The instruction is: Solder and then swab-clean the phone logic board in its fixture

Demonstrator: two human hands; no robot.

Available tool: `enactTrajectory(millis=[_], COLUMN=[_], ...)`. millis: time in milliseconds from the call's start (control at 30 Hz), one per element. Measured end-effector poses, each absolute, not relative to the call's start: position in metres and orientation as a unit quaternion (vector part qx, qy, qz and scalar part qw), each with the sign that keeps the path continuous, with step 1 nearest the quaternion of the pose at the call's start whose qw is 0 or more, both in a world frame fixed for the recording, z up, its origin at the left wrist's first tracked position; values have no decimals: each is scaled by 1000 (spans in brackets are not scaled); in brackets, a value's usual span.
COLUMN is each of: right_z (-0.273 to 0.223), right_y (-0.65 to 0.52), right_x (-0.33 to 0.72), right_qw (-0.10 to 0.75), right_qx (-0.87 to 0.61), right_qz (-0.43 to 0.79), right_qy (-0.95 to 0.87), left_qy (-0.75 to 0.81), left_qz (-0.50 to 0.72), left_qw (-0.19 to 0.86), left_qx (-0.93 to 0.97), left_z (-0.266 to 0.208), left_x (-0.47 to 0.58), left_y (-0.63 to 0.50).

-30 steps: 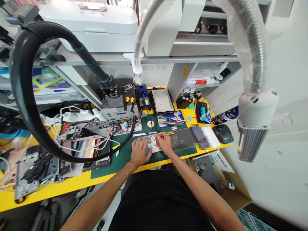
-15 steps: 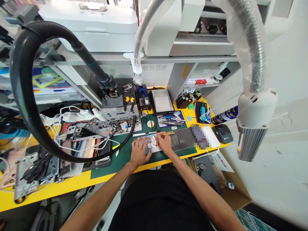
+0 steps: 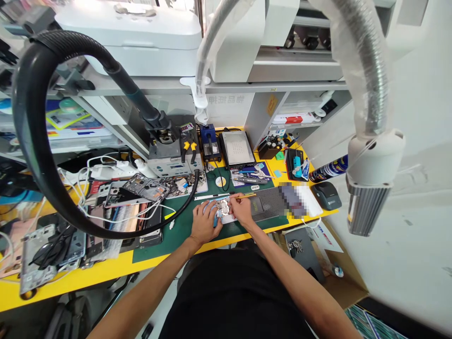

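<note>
Green mat (image 3: 183, 226): left hand (image 3: 204, 221) steadies opened phone (image 3: 221, 209).

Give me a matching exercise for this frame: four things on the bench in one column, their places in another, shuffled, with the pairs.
Things:
1. opened phone
2. spray can
3. yellow-handled pliers
4. yellow-handled tool

Places:
A. lying at the bench's right edge
B. in the right hand
C. under the left hand, on the green mat
D. at the back, beside the blue station

Pairs: 1-C, 2-A, 3-D, 4-B
</note>
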State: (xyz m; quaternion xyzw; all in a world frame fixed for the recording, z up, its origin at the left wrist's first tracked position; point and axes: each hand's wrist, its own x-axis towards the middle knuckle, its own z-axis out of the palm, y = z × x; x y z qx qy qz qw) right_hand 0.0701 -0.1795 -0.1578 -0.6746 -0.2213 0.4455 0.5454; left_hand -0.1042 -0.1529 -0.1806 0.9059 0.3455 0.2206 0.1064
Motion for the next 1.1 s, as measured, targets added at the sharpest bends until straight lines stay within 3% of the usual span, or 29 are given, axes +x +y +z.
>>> enactTrajectory(millis=[1100], right_z=[-150], right_y=[-178], right_x=[69], right_qw=[532], right_qx=[-695], right_qz=[434], right_qy=[-215], left_qy=[346], left_qz=[217], left_qw=[106], left_qx=[907], left_z=[-180], left_x=[-105], left_y=[-153])
